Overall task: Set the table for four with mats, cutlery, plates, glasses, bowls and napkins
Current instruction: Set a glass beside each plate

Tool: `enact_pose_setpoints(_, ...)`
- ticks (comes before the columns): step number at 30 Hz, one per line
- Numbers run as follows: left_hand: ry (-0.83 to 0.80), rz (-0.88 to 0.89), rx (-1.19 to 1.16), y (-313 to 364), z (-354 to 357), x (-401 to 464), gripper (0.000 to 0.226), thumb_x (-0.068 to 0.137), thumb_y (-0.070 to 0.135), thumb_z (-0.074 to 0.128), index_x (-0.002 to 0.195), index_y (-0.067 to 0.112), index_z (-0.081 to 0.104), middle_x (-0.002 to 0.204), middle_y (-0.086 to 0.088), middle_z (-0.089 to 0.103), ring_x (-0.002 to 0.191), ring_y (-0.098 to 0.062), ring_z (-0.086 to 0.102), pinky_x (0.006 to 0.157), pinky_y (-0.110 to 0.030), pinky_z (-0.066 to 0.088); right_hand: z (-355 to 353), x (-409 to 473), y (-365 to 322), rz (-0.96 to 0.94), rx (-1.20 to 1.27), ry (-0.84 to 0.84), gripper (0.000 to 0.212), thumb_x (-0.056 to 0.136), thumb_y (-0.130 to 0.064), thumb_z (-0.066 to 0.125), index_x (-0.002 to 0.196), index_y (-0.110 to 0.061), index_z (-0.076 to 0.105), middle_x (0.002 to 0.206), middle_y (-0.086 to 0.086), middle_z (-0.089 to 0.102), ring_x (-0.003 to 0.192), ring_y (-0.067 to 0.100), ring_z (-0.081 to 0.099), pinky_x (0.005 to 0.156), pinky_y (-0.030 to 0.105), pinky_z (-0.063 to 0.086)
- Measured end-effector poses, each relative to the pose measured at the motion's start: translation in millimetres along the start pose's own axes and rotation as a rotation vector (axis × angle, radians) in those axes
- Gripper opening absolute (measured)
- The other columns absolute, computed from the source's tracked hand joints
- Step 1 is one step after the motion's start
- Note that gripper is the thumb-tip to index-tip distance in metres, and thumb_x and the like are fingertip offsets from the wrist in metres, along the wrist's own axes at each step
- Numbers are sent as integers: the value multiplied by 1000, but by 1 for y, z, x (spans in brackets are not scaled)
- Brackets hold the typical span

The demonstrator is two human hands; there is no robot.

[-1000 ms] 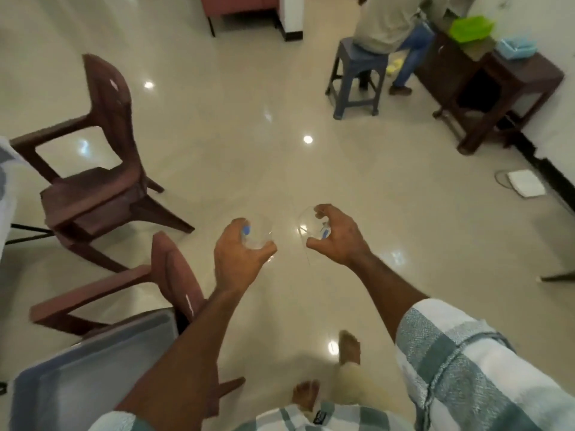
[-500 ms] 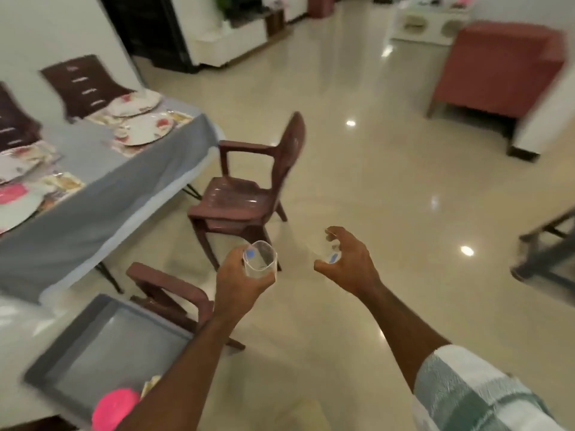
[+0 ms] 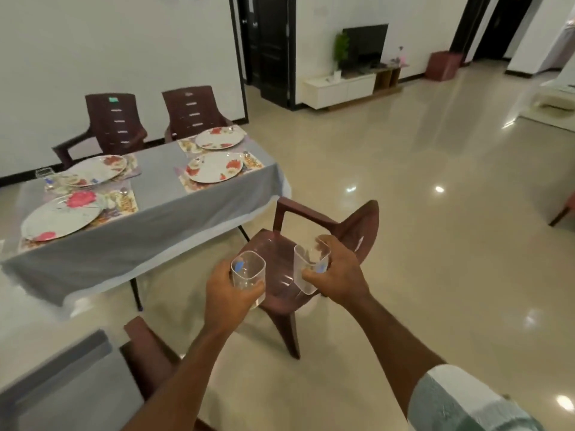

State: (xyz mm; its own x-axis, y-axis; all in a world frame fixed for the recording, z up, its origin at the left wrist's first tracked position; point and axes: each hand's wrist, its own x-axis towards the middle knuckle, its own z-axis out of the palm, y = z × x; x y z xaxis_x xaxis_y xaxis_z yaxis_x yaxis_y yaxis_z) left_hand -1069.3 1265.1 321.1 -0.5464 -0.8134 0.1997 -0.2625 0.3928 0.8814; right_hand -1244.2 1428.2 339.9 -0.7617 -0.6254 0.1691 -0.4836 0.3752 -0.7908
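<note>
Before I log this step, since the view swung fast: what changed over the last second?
The view turned from open floor to the set table, now ahead on the left with four plates. Nothing was taken or released: the left hand still grips one clear glass, the right hand the other glass, both held over a chair.

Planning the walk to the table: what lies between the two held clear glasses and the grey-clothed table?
Head view: a brown plastic chair stands between them.

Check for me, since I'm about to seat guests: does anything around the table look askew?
Yes. The near chair is pulled away from the table and turned at an angle, unlike the two far chairs tucked in squarely.
</note>
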Motion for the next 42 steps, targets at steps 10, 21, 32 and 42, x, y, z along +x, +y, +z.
enact_pose_setpoints(10, 96, -26, 34, 48, 151, 153, 60, 66, 25, 92, 117, 26, 60, 105, 15, 62, 92, -2, 62, 75, -13, 48, -52, 217, 81, -54, 93, -36, 59, 65, -40, 85, 115, -38, 52, 104, -24, 59, 92, 5, 64, 78, 27, 59)
enact_pose_setpoints(21, 329, -193, 93, 102, 310, 243, 64, 67, 22, 93, 123, 14, 63, 115, 1, 68, 102, -13, 64, 71, 1, 43, -118, 411, 187, -145, 131, -248, 70, 66, -40, 87, 126, -32, 53, 116, -16, 60, 101, 11, 61, 85, 30, 56)
enact_pose_setpoints(32, 459, -277, 139, 116, 399, 376, 63, 70, 28, 91, 124, 20, 61, 113, 5, 67, 96, -11, 65, 82, -25, 57, -106, 578, 222, -206, 178, -398, 73, 69, -44, 88, 130, -27, 50, 122, -9, 59, 101, 14, 59, 83, 28, 56)
enact_pose_setpoints(42, 608, -379, 86, 61, 450, 532, 63, 65, 30, 93, 119, 21, 63, 112, 6, 67, 99, -13, 63, 76, -20, 49, -31, 752, 241, -244, 128, -508, 72, 68, -46, 85, 127, -30, 46, 115, -16, 53, 102, 13, 58, 88, 35, 57)
